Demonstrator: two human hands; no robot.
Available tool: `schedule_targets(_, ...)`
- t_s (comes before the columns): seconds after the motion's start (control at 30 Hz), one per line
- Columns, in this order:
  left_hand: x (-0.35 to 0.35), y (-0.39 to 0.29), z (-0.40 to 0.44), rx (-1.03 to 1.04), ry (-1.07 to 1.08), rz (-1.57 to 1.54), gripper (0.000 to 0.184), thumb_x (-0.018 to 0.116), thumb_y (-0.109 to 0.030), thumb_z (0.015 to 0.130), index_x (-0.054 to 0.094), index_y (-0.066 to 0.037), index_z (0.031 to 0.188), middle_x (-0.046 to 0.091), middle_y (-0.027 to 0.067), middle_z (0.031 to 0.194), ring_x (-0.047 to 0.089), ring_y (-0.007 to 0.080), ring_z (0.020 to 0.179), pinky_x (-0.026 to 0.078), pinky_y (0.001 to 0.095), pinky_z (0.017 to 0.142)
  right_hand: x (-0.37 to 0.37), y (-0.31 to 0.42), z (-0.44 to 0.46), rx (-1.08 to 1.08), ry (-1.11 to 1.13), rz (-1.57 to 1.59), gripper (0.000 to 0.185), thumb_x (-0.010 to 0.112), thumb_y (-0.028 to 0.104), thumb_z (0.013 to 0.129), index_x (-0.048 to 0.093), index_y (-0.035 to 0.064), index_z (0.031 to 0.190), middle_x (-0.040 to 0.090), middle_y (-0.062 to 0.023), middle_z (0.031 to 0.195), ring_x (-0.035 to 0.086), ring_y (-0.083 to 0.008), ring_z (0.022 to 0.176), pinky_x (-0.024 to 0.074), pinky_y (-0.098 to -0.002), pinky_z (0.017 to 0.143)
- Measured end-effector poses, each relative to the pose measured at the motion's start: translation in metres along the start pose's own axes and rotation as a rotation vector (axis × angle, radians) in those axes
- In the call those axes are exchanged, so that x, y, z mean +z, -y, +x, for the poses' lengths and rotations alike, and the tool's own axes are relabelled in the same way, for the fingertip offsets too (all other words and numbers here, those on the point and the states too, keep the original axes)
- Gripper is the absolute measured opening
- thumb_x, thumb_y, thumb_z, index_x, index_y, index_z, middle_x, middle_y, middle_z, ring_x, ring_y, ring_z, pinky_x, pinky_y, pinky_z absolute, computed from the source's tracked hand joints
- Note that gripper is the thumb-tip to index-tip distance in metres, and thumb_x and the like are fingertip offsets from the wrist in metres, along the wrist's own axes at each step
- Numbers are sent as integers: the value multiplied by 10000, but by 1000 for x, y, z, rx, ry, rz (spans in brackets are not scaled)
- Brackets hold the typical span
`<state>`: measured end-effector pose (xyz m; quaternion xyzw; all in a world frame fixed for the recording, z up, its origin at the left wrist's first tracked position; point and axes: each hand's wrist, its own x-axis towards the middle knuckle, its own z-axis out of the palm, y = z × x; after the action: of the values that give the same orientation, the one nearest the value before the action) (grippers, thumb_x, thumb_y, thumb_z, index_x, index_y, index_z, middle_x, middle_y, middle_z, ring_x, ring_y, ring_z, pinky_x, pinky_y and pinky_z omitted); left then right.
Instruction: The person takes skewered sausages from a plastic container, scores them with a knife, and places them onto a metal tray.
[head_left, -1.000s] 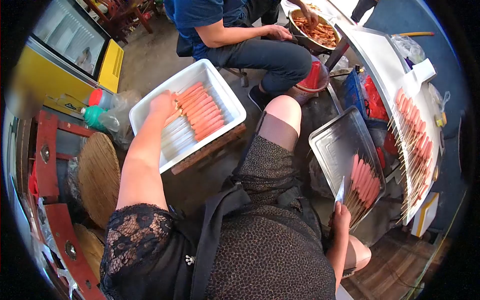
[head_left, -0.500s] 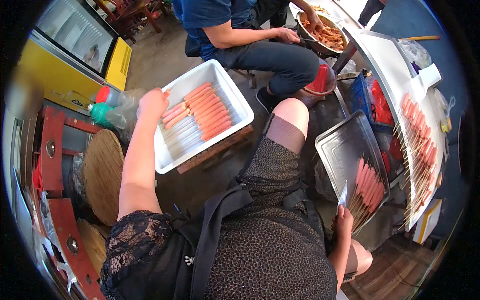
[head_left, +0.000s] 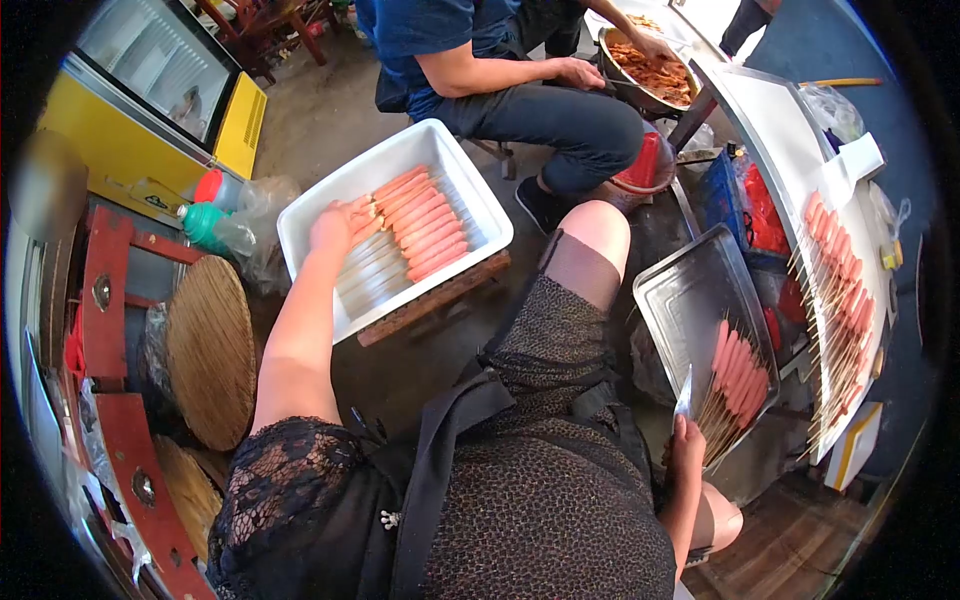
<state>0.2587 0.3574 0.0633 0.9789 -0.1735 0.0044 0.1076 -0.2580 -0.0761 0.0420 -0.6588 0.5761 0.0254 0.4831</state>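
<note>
sausages [head_left: 432, 232] lie in tub [head_left: 484, 192], left of tray [head_left: 690, 292]

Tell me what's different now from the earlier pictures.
The left hand, just before at the white tub's left edge, has moved inward to the sausages; whether it grips one is unclear. The right hand still holds the knife; the skewered sausages on the metal tray stay put.
</note>
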Motion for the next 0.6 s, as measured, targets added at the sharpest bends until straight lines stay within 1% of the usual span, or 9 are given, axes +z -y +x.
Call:
schedule_targets(0.03, 10, 10, 3, -2, 1, -1, 252, 517, -259, 867, 620, -137, 1061, 605, 135, 1006, 612, 256, 869, 517, 380, 764, 1, -2, 3, -6, 0, -20, 349, 467, 363, 927, 458, 66, 743, 422, -28, 518, 404, -144, 378, 335, -298, 353)
schedule_targets(0.1, 32, 33, 14, 20, 24, -65, 288, 621, -274, 805, 628, -185, 1079, 628, 98, 998, 599, 290, 871, 486, 364, 772, 2, -2, 4, -13, -2, -39, 363, 471, 360, 928, 457, 50, 740, 421, -30, 512, 408, -147, 371, 351, -301, 357)
schedule_targets(0.23, 34, 27, 19, -4, 29, -6, 281, 596, -329, 809, 644, -199, 1053, 600, 122, 953, 595, 284, 888, 484, 397, 779, 3, 9, -4, 6, 11, 7, 355, 476, 353, 927, 450, 54, 738, 406, -25, 505, 406, -147, 371, 348, -301, 356)
schedule_targets(0.3, 17, 11, 20, -100, 145, 99, 254, 610, -298, 793, 654, -181, 1014, 582, 124, 990, 576, 303, 934, 483, 418, 774, 2, 9, -5, 0, 16, 16, 352, 477, 351, 927, 448, 57, 736, 402, -25, 504, 405, -146, 371, 348, -300, 355)
schedule_targets(0.4, 12, 3, 23, -4, 105, 179, 277, 622, -288, 781, 630, -176, 1034, 551, 119, 1061, 542, 328, 991, 477, 442, 769, 1, 0, 1, 7, 18, 39, 352, 480, 343, 926, 479, 41, 744, 409, -28, 507, 411, -153, 372, 354, -305, 358)
schedule_targets(0.43, 11, -1, 23, -2, 103, 178, 277, 622, -288, 781, 630, -176, 1034, 551, 119, 1061, 542, 328, 991, 477, 442, 769, 1, -11, 7, -25, -15, -23, 352, 481, 339, 925, 498, 30, 756, 420, -32, 513, 415, -155, 373, 357, -306, 360)
schedule_targets(0.5, 7, -14, 13, -26, 104, 165, 456, 620, -293, 786, 518, -148, 1206, 464, 137, 1226, 444, 345, 1146, 421, 442, 895, 2, -16, 9, -52, -47, -86, 354, 481, 336, 924, 516, 19, 769, 431, -36, 519, 420, -158, 374, 360, -307, 361)
schedule_targets(0.53, 18, -11, 6, -25, 106, 165, 456, 620, -293, 786, 518, -148, 1206, 464, 137, 1226, 444, 345, 1146, 421, 442, 895, 1, -18, 8, -54, -49, -78, 358, 480, 334, 924, 528, 10, 779, 441, -42, 525, 431, -162, 381, 366, -309, 365)
schedule_targets(0.6, 52, 0, -8, 161, -139, 145, 640, 587, -327, 819, 332, -76, 1350, 321, 148, 1380, 306, 328, 1279, 290, 431, 1036, 0, -17, 8, -57, -53, -69, 363, 480, 332, 924, 539, 1, 789, 451, -48, 531, 443, -165, 387, 372, -311, 368)
